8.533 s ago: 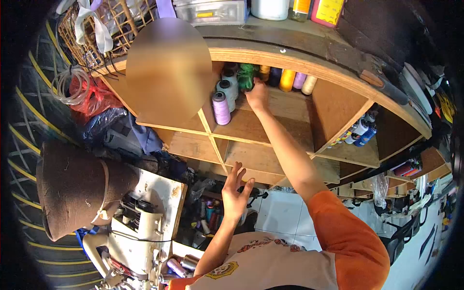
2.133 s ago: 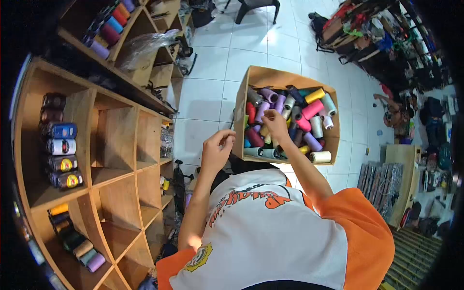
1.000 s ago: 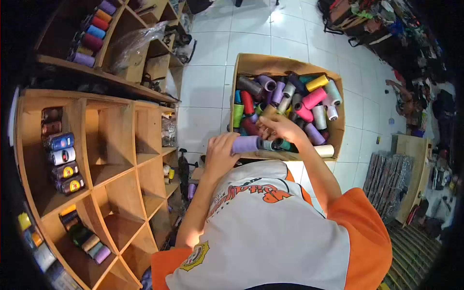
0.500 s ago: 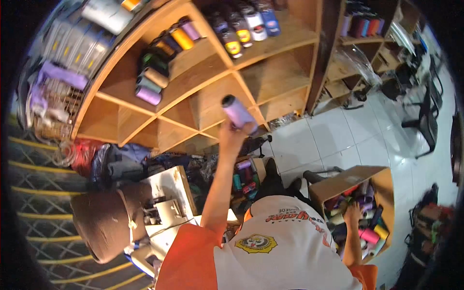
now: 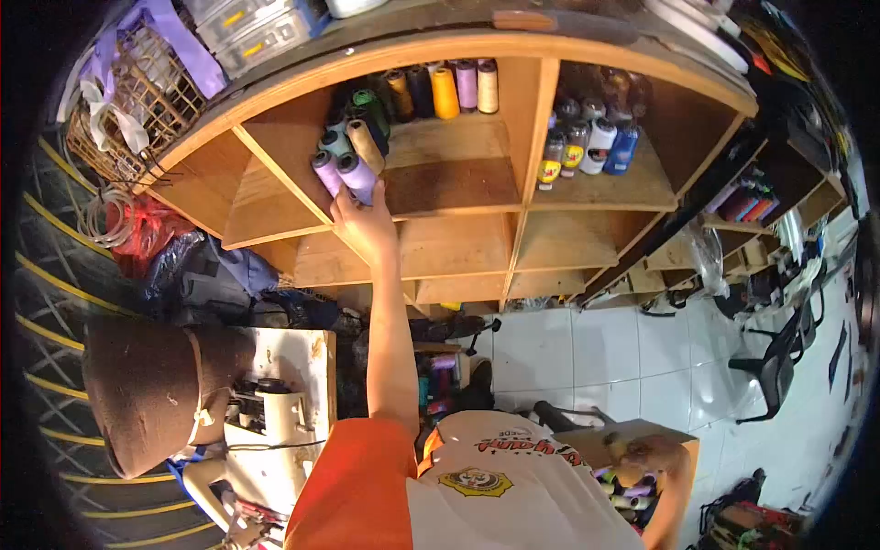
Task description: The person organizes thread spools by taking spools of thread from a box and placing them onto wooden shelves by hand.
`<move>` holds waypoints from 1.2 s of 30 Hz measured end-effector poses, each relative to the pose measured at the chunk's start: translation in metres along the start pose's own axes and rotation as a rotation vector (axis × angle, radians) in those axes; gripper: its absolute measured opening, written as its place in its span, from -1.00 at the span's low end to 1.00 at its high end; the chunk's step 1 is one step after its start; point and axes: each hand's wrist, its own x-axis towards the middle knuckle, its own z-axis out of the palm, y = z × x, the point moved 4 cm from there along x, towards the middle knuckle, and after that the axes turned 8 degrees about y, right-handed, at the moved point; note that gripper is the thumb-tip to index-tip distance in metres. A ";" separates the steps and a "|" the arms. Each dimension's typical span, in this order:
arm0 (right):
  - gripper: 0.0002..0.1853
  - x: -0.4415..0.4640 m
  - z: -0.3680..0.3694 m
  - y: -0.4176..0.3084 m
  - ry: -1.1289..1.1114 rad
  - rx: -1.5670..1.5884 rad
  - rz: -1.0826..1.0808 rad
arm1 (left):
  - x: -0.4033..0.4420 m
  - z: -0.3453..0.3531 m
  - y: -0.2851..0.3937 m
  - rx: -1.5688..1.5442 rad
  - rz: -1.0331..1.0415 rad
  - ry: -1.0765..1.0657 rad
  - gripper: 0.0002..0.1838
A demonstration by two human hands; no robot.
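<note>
My left hand is closed around the lower part of a lilac thread cone, held upright at the front of a shelf compartment. Right beside it stands another lilac cone. Behind these, a tan cone, a dark green cone and others form a row going back. My right hand is smeared by motion over a cardboard box. Its fingers cannot be made out. Several thread cones show inside the box, partly hidden by my forearm and shirt.
The wooden shelf has more cones along its back, including a yellow cone. Bottles stand in the compartment to the right. A sewing machine sits at lower left. A black chair is on the tiled floor at right.
My left hand has carried the lilac cone up and left to the shelf compartment beside the other cones. My right hand has lifted from among the cones in the box. The view has shifted.
</note>
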 end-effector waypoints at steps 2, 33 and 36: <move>-0.51 0.017 -0.017 -0.031 0.047 -0.009 -0.127 | 0.001 0.010 -0.014 -0.099 -0.043 0.024 -0.43; -0.59 0.271 -0.143 -0.663 1.379 -0.075 -1.163 | -0.073 -0.069 -0.023 0.064 0.051 -0.182 -0.49; -0.59 0.269 -0.138 -0.669 1.435 -0.060 -1.176 | -0.086 -0.076 -0.030 0.054 0.063 -0.220 -0.50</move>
